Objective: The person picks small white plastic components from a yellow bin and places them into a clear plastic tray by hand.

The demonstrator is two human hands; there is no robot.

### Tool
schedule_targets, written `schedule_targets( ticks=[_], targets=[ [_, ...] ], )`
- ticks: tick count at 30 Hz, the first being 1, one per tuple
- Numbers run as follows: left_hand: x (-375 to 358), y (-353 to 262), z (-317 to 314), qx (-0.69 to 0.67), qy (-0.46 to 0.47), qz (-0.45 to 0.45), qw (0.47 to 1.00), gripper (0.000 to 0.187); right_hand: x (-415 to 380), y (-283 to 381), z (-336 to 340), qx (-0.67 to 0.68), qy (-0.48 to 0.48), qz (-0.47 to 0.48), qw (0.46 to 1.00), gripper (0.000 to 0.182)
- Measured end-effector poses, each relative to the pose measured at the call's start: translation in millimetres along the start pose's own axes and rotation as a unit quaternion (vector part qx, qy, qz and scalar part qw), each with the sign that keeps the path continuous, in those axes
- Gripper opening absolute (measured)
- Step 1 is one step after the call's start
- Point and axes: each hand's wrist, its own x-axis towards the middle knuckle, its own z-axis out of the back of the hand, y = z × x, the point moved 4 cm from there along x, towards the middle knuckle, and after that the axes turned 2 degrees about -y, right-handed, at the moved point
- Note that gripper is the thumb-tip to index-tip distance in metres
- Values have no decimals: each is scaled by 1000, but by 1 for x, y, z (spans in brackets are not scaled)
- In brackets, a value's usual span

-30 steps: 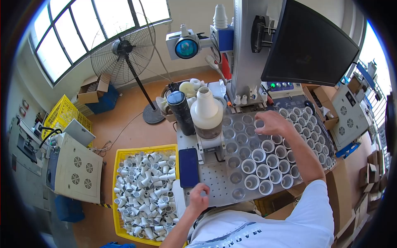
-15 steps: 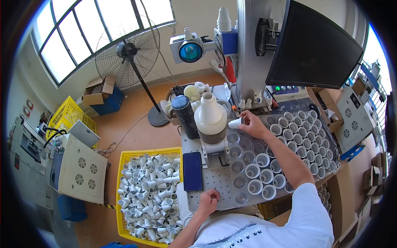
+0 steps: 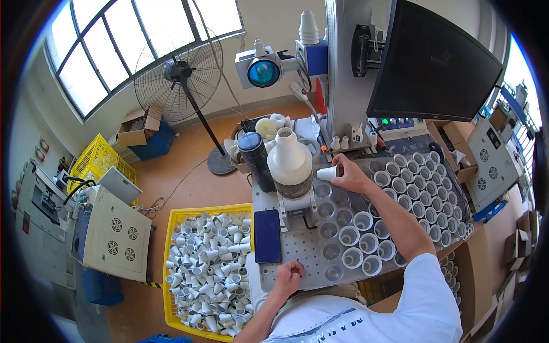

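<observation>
My right hand (image 3: 350, 175) pinches a small white plastic cup (image 3: 327, 174) between thumb and fingers, just right of the machine's base. The cup lies tilted on its side in the air, above the left edge of a clear tray (image 3: 333, 273) with round holes. Many white cups (image 3: 369, 244) stand mouth up in that tray, under and beside my right forearm. My left hand (image 3: 287, 277) rests at the near edge of the perforated metal table (image 3: 297, 250), its fingers curled in, and nothing shows in it. A dark phone (image 3: 267, 236) lies just beyond it.
A yellow crate (image 3: 167, 286) heaped with white cups stands on the floor to the left. A white stepped cone on a fixture (image 3: 290, 163) and a black cylinder (image 3: 255, 163) rise at the table's back left. A monitor (image 3: 437, 63) hangs at upper right; a fan (image 3: 180, 71) stands behind.
My right hand keeps its hold on the cup, which has turned slightly to lie more level. A faint logo has appeared on the monitor. My left hand stays where it was.
</observation>
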Motion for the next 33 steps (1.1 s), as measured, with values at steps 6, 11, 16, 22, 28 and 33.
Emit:
schedule_targets(
  ticks=[6,11,16,22,28,33],
  targets=[
    [0,0,0,5,0,3,1000,25,-3,3,-2,-27,15,9,999,49],
    [1,-1,0,14,1,7,1000,26,-3,1,-4,-32,-8,50,998,41],
    [10,-10,5,-16,29,10,999,25,-4,2,-3,-50,-2,24,998,41],
    [59,-97,64,-51,-102,-148,982,19,-5,2,-2,-36,-19,23,999,38],
    [147,-202,117,-25,-300,-299,905,28,9,19,13,-57,72,3,996,36],
    [235,-239,96,-117,-226,-160,954,35,12,145,66,170,-100,51,979,35]
  ],
)
